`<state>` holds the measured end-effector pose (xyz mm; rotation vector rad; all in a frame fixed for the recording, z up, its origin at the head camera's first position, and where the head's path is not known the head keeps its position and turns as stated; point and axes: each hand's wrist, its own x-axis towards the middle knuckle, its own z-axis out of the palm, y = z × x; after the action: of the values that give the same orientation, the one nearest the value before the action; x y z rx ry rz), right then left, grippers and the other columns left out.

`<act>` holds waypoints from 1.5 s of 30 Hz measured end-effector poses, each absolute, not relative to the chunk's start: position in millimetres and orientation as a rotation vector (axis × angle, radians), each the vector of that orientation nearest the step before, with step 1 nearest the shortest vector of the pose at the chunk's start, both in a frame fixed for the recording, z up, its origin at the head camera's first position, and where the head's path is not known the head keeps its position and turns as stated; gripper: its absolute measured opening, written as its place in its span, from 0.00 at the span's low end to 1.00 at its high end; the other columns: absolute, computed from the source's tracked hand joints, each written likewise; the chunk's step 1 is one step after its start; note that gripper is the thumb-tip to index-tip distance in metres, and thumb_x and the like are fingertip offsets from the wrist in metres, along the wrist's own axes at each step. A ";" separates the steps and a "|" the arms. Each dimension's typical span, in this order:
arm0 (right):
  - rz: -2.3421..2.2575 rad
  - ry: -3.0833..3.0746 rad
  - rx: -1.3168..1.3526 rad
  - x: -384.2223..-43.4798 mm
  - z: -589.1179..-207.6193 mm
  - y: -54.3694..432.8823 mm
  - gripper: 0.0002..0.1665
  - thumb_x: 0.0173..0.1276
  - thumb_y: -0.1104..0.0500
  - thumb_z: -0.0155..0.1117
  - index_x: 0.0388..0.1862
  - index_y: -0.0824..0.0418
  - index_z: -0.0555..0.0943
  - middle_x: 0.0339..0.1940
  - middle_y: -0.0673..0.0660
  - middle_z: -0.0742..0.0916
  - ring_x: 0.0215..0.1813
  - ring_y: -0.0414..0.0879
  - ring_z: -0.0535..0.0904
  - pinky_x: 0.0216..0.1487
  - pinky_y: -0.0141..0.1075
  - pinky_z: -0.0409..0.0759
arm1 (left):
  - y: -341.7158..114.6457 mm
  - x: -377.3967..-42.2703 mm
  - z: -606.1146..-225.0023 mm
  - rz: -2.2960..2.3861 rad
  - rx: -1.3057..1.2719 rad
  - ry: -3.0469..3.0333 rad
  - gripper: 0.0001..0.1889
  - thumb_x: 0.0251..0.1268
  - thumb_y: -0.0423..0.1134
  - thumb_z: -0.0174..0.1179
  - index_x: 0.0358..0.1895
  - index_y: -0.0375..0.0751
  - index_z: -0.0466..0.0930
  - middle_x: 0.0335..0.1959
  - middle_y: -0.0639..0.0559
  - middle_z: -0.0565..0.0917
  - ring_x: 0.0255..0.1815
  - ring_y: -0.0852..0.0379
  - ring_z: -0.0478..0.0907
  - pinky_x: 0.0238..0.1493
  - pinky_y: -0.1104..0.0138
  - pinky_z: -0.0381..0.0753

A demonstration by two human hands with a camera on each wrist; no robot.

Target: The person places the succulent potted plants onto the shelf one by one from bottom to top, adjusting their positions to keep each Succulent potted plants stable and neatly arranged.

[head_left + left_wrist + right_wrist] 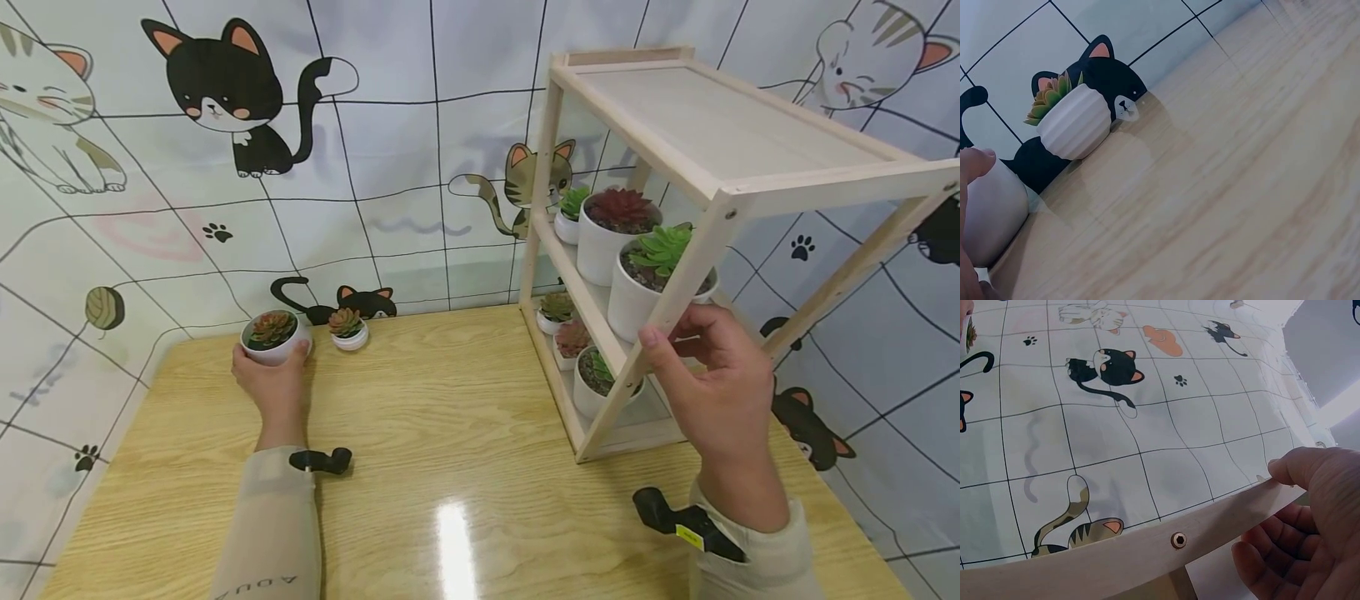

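Observation:
At the table's far left, my left hand [272, 392] grips a round white pot [282, 353] holding an orange-green succulent. Just right of it, a small ribbed white pot [349, 340] with an orange-tipped succulent stands apart, also visible as a ribbed pot [1077, 122] in the left wrist view. My right hand [716, 383] holds the front post of a wooden shelf rack [678, 292], thumb on one side and curled fingers behind. The right wrist view shows the post [1141, 556] between thumb and fingers.
Potted succulents fill two levels of the rack: a red one [621, 210] and a green one [663, 250] above, smaller pots [558, 310] below. A pale panel [720, 108] tops the rack. Behind the wooden table [442, 392] hangs a cat-print sheet [390, 167].

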<state>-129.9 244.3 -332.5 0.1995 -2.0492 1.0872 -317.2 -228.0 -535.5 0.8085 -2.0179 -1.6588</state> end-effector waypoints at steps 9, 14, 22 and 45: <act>1.076 -2.054 0.197 -130.5 -334.5 244.5 0.19 0.65 0.71 0.72 0.54 0.73 0.82 0.48 0.33 0.83 0.44 0.30 0.80 0.50 0.16 0.78 | -232.6 -317.6 -534.0 -1.601 0.798 -2.069 0.58 0.56 0.52 0.77 0.84 0.51 0.46 0.82 0.47 0.54 0.82 0.53 0.52 0.84 0.64 0.50; 1.085 -2.055 0.191 -129.6 -334.3 243.9 0.19 0.65 0.71 0.72 0.54 0.74 0.82 0.48 0.33 0.83 0.43 0.30 0.80 0.50 0.16 0.78 | -234.0 -317.1 -532.2 -1.633 0.782 -2.060 0.58 0.57 0.51 0.77 0.84 0.53 0.45 0.82 0.49 0.53 0.82 0.55 0.52 0.84 0.65 0.50; 1.100 -2.050 0.183 -129.8 -335.4 244.4 0.19 0.65 0.71 0.72 0.55 0.73 0.82 0.48 0.34 0.84 0.44 0.31 0.80 0.50 0.16 0.78 | -232.8 -317.0 -530.2 -1.643 0.779 -2.040 0.56 0.57 0.49 0.77 0.83 0.53 0.48 0.82 0.48 0.54 0.81 0.55 0.54 0.83 0.66 0.51; 1.107 -2.060 0.206 -129.0 -332.4 245.1 0.19 0.64 0.71 0.71 0.53 0.76 0.81 0.48 0.32 0.84 0.43 0.30 0.81 0.49 0.17 0.79 | -231.0 -316.4 -534.4 -1.542 0.856 -2.097 0.61 0.52 0.55 0.78 0.84 0.49 0.46 0.82 0.45 0.53 0.82 0.49 0.50 0.83 0.60 0.52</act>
<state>-129.0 245.1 -332.4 0.2061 -2.0597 1.1068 -316.4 -231.0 -534.4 0.8561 -2.0969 -1.5418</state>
